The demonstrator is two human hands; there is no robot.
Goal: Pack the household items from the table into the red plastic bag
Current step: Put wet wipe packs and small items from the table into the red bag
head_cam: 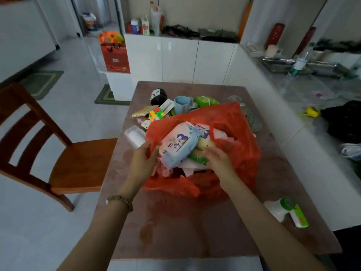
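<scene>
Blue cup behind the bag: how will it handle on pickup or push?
The blue cup looks like rigid plastic, so probably stiff and light. It stands upright, so a push near the rim may tip it. Its handle should offer a secure grip.

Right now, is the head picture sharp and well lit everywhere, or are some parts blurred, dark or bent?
Head view: the light is dim and flat, with no hard shadows; the wipes pack in the red plastic bag is fairly sharp, while the counter on the right is smeared; the wide lens stretches the wooden chair at the left edge.
</scene>
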